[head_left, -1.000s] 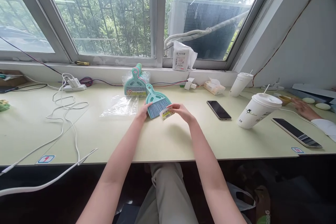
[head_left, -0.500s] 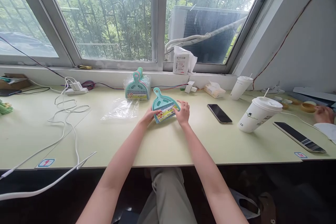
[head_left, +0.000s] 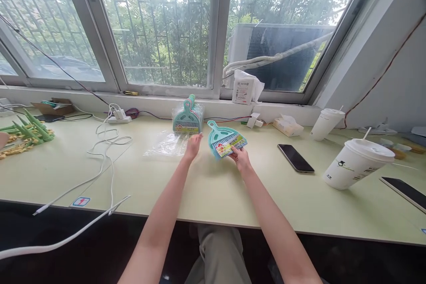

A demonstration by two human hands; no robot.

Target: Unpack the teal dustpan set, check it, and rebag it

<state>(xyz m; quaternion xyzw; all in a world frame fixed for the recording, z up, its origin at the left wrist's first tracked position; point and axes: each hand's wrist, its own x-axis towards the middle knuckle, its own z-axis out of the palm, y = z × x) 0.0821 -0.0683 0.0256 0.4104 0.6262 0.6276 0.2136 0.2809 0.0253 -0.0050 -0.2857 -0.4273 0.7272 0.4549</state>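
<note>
My right hand point(head_left: 240, 158) grips the lower right edge of a turquoise mini dustpan and brush set point(head_left: 223, 135). A colourful label card covers the lower front of the set, with brush bristles showing above it. My left hand point(head_left: 193, 146) is apart from the set, to its left, with nothing seen in it and its fingers loosely stretched forward. Just beyond that hand, a stack of similar dustpan sets point(head_left: 187, 117) stands in clear plastic wrap. Beside the hand on the left lies a crumpled clear plastic bag point(head_left: 164, 143).
White cables point(head_left: 105, 155) trail across the table at left, below a power strip point(head_left: 120, 118). Green and yellow pieces point(head_left: 31, 131) lie at far left. To the right are a black phone point(head_left: 295, 158), white cups point(head_left: 357, 164) and a tissue pack point(head_left: 288, 125).
My left hand has let go of the dustpan set and moved left. The right hand keeps hold of it, now turned slightly. The camera view has shifted left.
</note>
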